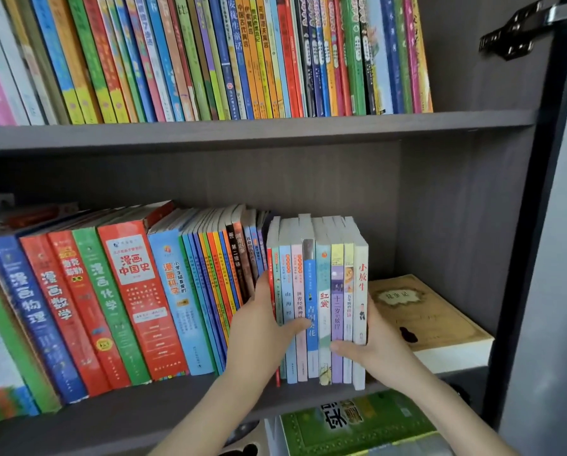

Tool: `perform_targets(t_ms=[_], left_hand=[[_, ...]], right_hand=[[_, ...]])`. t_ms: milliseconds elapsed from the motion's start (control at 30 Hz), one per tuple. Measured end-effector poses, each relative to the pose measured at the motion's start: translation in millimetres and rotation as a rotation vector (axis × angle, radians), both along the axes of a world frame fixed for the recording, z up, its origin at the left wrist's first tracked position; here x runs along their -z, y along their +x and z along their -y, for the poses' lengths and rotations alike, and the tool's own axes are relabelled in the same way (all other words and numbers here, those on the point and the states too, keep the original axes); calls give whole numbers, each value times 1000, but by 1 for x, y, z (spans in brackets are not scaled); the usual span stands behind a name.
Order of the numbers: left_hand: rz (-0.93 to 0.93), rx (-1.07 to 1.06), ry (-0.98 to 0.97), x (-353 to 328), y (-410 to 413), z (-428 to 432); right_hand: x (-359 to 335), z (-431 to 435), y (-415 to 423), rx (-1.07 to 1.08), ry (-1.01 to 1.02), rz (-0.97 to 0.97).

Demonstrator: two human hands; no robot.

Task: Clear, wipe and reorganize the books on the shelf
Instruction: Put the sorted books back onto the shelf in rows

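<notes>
Slim paperbacks [321,291] stand upright on the middle shelf [176,406], clamped between my left hand [262,330] and right hand [384,350], whose fingers [343,348] grasp the outer covers with thumbs laid across the spines. If I squeeze too lightly, I judge the middle volumes could slip out. A yellow book [423,311] lies flat right of the fingers, and a leaning row [127,301] stands left. The fingers behind the bundle are hidden.

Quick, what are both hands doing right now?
The left hand grips the left side of the bunch of books.
The right hand grips the right side of the same bunch.
</notes>
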State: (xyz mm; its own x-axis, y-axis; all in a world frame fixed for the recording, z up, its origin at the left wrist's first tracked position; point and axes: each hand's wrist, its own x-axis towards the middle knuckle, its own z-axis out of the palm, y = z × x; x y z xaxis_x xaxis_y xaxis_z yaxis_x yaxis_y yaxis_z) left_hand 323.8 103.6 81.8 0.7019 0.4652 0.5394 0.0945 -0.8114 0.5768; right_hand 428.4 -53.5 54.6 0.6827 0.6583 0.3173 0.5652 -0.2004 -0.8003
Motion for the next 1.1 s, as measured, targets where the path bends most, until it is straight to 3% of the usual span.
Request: perform_targets(t_ms=[267, 433, 1100], left_hand=[[-75, -134, 25, -10, 18, 11], [-112, -104, 82, 1, 8, 4], [35, -25, -35, 19, 1, -11]], right_hand=[[1, -9, 21, 112, 16, 47], [2, -6, 15, 153, -98, 130], [13, -19, 8, 260, -16, 100]])
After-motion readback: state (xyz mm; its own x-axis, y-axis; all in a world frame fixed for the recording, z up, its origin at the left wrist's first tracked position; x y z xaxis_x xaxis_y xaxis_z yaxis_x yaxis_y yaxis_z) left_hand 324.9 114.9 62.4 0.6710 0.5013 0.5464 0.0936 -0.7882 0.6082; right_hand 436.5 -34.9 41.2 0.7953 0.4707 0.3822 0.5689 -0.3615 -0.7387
